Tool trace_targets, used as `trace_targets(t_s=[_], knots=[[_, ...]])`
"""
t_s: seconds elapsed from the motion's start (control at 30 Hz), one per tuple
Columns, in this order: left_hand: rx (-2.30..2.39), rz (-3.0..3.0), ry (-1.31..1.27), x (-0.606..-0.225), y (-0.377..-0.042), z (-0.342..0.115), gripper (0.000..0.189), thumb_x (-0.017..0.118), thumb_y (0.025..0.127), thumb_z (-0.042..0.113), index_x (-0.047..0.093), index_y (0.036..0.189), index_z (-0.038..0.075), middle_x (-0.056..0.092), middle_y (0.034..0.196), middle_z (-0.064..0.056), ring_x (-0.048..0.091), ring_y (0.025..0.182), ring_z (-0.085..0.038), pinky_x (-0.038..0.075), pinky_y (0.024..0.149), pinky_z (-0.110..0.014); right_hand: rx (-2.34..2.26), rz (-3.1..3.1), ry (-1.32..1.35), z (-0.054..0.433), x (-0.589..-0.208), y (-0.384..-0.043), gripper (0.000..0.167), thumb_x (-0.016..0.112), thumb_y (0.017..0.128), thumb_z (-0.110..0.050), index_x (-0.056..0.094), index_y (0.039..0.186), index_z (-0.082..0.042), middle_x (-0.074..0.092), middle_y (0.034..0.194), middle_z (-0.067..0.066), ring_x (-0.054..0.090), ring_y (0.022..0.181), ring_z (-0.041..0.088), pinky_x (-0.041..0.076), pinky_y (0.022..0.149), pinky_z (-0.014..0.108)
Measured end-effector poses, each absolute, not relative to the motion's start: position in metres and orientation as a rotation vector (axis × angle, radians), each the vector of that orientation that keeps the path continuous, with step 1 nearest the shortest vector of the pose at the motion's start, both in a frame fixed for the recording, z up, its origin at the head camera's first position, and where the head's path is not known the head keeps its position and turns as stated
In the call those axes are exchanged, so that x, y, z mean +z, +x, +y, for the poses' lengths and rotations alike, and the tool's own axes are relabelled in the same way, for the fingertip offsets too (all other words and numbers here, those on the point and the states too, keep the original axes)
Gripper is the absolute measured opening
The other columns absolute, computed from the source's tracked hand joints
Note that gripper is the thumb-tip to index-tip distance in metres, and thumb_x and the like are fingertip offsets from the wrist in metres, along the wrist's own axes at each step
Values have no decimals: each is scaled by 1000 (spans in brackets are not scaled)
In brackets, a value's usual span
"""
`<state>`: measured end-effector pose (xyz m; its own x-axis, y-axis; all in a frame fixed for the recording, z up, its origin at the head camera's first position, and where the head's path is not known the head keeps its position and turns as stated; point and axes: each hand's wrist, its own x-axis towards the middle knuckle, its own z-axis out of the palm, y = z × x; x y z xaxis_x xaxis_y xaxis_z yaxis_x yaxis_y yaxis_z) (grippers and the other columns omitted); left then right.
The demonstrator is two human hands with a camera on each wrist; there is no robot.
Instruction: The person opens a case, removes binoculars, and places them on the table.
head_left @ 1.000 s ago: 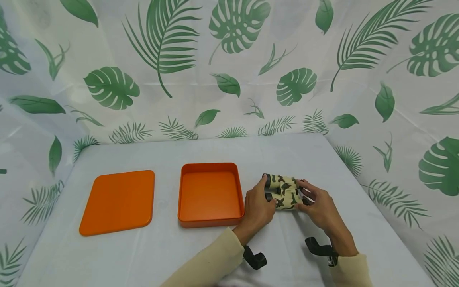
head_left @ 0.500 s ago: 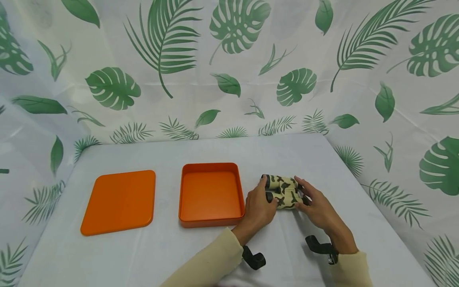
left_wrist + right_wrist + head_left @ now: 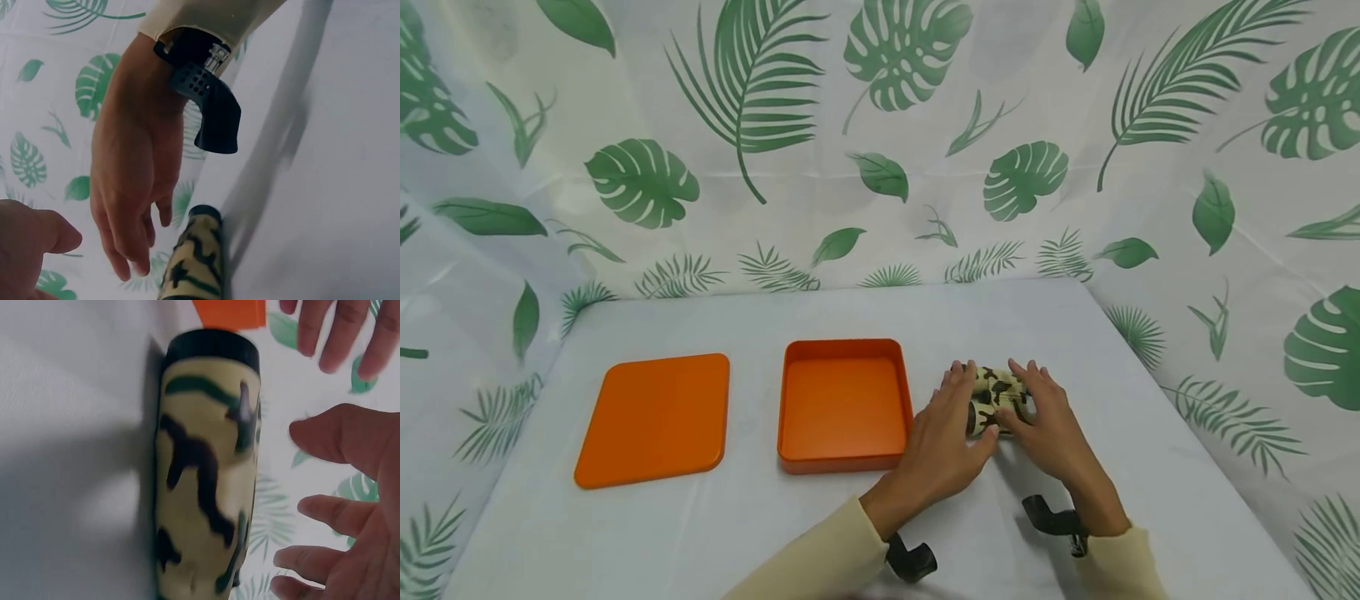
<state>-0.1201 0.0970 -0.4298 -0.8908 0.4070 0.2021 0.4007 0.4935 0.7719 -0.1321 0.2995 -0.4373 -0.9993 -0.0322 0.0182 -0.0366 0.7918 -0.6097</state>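
Note:
A pair of camouflage binoculars (image 3: pixel 991 385) lies on the white table to the right of the orange box. My left hand (image 3: pixel 942 442) hovers at the left end of the binoculars, its fingers straight and spread. Over the other end is my right hand (image 3: pixel 1051 425), fingers also extended. The right wrist view shows a gap between the binoculars (image 3: pixel 200 462) and the fingers of both hands. In the left wrist view only one barrel of the binoculars (image 3: pixel 195 265) shows, near the fingertips of the right hand (image 3: pixel 134 181).
An open orange box (image 3: pixel 844 408) stands left of the hands, its inner floor bare. Farther left, a flat orange lid (image 3: pixel 655 421) lies on the table (image 3: pixel 760 533). Leaf-patterned cloth (image 3: pixel 820 200) hangs behind and at both sides.
Both hands have let go of the binoculars and lifted off, with their fingers straightened. The right hand has shifted slightly left. The binoculars have stayed about where they were; box and lid are unmoved.

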Motion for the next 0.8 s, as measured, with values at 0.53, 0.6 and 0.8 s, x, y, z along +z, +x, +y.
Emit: trace_targets(t_s=[0.53, 0.6, 0.8], knots=[[723, 3095, 722, -419, -127, 26, 90, 67, 101, 53, 26, 170, 12, 16, 176, -23, 10, 164, -48, 19, 131, -64, 801, -2899, 245, 251, -434, -140, 84, 74, 99, -47, 37, 167, -15, 20, 175, 25, 7, 164, 50, 8, 125, 78], [712, 3104, 692, -418, -129, 15, 91, 67, 101, 53, 26, 170, 11, 15, 177, -23, 7, 164, -49, 16, 132, -65, 775, -2881, 282, 245, -432, -140, 82, 72, 99, -49, 38, 166, -16, 21, 174, 25, 7, 165, 49, 6, 126, 77], [612, 3117, 657, -418, -134, -11, 90, 66, 102, 54, 26, 169, 9, 6, 178, -23, -4, 164, -51, 7, 130, -72, 681, -2871, 323, 228, -427, -141, 79, 66, 101, -53, 38, 167, -20, 24, 174, 23, 9, 165, 49, 6, 126, 78]])
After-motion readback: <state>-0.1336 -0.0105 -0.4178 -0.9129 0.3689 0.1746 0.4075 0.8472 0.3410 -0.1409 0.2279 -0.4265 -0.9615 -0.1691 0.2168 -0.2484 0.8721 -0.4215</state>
